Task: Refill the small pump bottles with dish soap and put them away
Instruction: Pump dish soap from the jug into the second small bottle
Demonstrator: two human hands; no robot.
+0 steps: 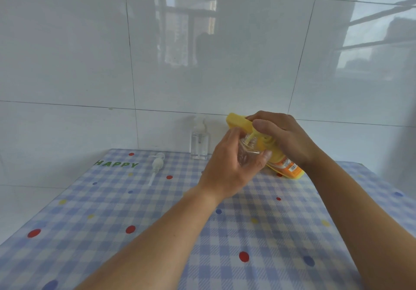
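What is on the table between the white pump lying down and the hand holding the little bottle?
Nothing: the head view shows only bare blue checked tablecloth between the loose white pump and left hand.

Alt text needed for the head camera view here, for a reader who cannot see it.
The right hand presses the pump of a yellow dish soap bottle, sending soap into a small clear bottle held by the left hand over a checked tablecloth. A loose pump head lies nearby; another clear pump bottle stands by the tiled wall.
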